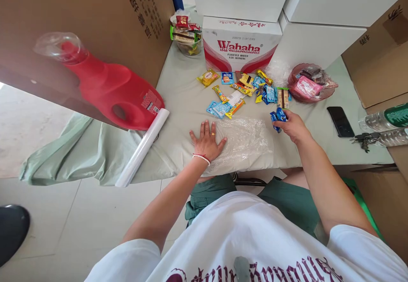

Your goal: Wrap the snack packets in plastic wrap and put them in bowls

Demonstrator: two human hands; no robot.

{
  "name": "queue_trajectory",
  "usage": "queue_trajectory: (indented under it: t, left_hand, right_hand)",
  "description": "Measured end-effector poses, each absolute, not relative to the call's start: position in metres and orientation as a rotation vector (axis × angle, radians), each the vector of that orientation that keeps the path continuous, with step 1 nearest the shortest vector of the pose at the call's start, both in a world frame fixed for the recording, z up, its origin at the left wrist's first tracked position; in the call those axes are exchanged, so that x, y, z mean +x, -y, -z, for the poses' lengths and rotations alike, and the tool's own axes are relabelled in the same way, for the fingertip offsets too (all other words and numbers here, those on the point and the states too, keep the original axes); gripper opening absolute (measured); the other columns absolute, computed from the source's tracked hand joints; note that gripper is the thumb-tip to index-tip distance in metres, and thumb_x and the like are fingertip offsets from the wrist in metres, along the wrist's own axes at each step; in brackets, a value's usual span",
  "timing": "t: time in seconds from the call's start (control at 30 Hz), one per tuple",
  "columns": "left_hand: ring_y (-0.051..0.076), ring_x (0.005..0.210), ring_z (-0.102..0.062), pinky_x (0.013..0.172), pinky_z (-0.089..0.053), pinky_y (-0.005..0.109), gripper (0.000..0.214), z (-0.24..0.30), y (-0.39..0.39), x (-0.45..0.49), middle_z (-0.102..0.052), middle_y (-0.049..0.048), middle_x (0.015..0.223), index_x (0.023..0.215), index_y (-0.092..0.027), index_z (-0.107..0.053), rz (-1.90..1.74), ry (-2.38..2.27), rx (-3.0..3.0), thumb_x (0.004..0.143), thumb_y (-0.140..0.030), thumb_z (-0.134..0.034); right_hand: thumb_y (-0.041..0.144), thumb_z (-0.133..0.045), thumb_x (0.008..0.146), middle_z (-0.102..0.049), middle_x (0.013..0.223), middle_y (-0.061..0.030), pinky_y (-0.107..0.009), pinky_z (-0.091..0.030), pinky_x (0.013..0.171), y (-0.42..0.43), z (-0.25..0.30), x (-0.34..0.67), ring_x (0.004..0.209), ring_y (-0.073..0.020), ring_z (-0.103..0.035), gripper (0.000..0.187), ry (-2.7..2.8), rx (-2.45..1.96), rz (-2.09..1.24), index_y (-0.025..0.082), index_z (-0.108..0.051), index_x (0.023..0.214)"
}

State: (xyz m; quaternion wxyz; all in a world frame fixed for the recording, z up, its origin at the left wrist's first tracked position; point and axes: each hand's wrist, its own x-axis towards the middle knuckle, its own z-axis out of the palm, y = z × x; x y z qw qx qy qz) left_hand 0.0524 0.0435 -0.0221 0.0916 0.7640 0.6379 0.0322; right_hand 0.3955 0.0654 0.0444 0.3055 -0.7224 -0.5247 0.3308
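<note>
My left hand (206, 141) lies flat with spread fingers on the left edge of a clear plastic sheet (244, 139), which is spread on the cloth-covered table. Between the fingers of my right hand (295, 125) are blue-wrapped candies (278, 119), held just above the table beyond the sheet's right end. Behind the sheet several wrapped snacks are scattered, among them a yellow packet (208, 77), light blue packets (219, 109) and a green-edged biscuit pack (282, 98). A pink bowl (314, 97) of packaged snacks stands behind my right hand.
A red jug (121, 91) and a white roll (143, 148) are at the left. Behind stand a Wahaha carton (242, 46) and a clear bowl (190, 46) of snacks. A phone (340, 121), keys (363, 139) and plastic bottles (376, 122) lie at the right.
</note>
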Motion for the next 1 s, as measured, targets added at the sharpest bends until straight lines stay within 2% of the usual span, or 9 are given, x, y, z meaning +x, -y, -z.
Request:
queue_trajectory:
  t: [0.13, 0.23, 0.37, 0.5, 0.67, 0.8, 1.0]
  left_hand:
    - [0.038, 0.165, -0.011, 0.123, -0.003, 0.079, 0.085, 0.022, -0.044, 0.052, -0.014, 0.0155, 0.177, 0.169, -0.020, -0.022, -0.078, -1.887, 2.268, 0.101, -0.069, -0.034]
    - [0.038, 0.165, -0.012, 0.123, -0.003, 0.079, 0.084, 0.021, -0.044, 0.053, -0.013, 0.0155, 0.177, 0.169, -0.020, -0.023, -0.070, -1.885, 2.257, 0.101, -0.068, -0.033]
    - [0.037, 0.165, -0.013, 0.124, -0.002, 0.078, 0.082, 0.021, -0.043, 0.053, -0.014, 0.0149, 0.177, 0.169, -0.020, -0.025, -0.092, -1.876, 2.254, 0.102, -0.067, -0.033]
    - [0.037, 0.165, -0.013, 0.125, -0.001, 0.077, 0.079, 0.020, -0.042, 0.052, -0.014, 0.0149, 0.177, 0.168, -0.022, -0.026, -0.096, -1.862, 2.257, 0.102, -0.065, -0.034]
    - [0.036, 0.165, -0.013, 0.125, 0.000, 0.076, 0.080, 0.019, -0.042, 0.052, -0.015, 0.0157, 0.177, 0.168, -0.022, -0.027, -0.107, -1.868, 2.251, 0.102, -0.067, -0.033]
    - [0.035, 0.165, -0.014, 0.125, 0.001, 0.076, 0.082, 0.020, -0.043, 0.052, -0.015, 0.0160, 0.177, 0.168, -0.020, -0.025, -0.126, -1.852, 2.249, 0.102, -0.068, -0.032]
    - [0.037, 0.165, -0.012, 0.125, 0.002, 0.076, 0.084, 0.019, -0.043, 0.052, -0.015, 0.0163, 0.177, 0.169, -0.017, -0.022, -0.121, -1.857, 2.218, 0.102, -0.066, -0.034]
  right_hand:
    - [0.023, -0.075, 0.076, -0.069, 0.125, -0.0100, -0.035, -0.051, 0.096, -0.067, -0.068, 0.343, 0.109, -0.0266, -0.067, 0.069, 2.078, -1.862, -0.714, 0.019, -0.061, 0.144]
    - [0.019, -0.069, 0.083, -0.065, 0.132, -0.0119, -0.033, -0.052, 0.092, -0.060, -0.069, 0.291, 0.111, -0.0281, -0.068, 0.067, 2.521, -1.865, -0.699, 0.024, -0.057, 0.149]
    - [0.016, -0.060, 0.092, -0.057, 0.142, -0.0142, -0.032, -0.053, 0.085, -0.047, -0.052, 0.254, 0.109, -0.0275, -0.070, 0.063, 2.706, -1.937, -0.719, 0.024, -0.051, 0.153]
    - [0.028, -0.070, 0.091, -0.045, 0.158, -0.0150, -0.035, -0.054, 0.087, -0.041, -0.049, 0.256, 0.117, -0.0302, -0.067, 0.071, 2.673, -1.941, -0.700, 0.021, -0.045, 0.157]
    - [0.027, -0.064, 0.095, -0.053, 0.153, -0.0109, -0.034, -0.054, 0.084, -0.043, -0.058, 0.266, 0.118, -0.0292, -0.067, 0.055, 2.671, -1.955, -0.679, 0.024, -0.054, 0.149]
    - [0.029, -0.066, 0.093, -0.058, 0.146, -0.0114, -0.035, -0.054, 0.080, -0.044, -0.054, 0.265, 0.113, -0.0305, -0.069, 0.055, 2.686, -1.970, -0.657, 0.023, -0.054, 0.147]
    - [0.025, -0.060, 0.096, -0.062, 0.138, -0.0130, -0.034, -0.052, 0.078, -0.040, -0.051, 0.264, 0.108, -0.0296, -0.070, 0.050, 2.685, -1.998, -0.608, 0.022, -0.055, 0.145]
